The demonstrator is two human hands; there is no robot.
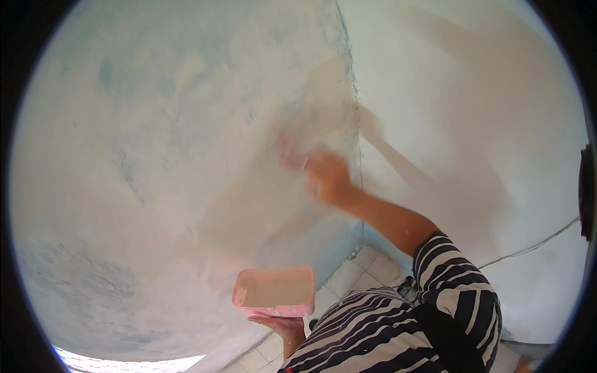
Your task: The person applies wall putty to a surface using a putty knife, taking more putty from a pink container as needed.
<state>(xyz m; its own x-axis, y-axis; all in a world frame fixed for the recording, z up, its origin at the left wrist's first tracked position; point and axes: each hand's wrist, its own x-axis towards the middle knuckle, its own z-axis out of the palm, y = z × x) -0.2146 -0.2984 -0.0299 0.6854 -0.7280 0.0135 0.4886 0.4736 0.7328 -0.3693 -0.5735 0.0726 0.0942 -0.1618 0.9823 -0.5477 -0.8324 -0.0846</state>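
My left hand [281, 325] holds a pink rectangular plastic tub [291, 310] from below, low in front of my body. Pale cream paint or paste [280, 288] fills much of the tub, and its walls are smeared. Farther up, my right hand [329, 179] is closed round a pinkish-red tool [287, 149], raised at the wall near the corner. Motion smears both hand and tool, so the tool's kind and whether it touches the wall cannot be told. The wall [155, 161] there is whitish, with bluish patches showing through.
A second, paler wall [448, 112] meets the first at a rough vertical corner on the right. Shadows of my arm fall on it. A thin cable [532, 250] runs to a dark object [586, 193] at the right edge. Below lies a white tiled floor [345, 276].
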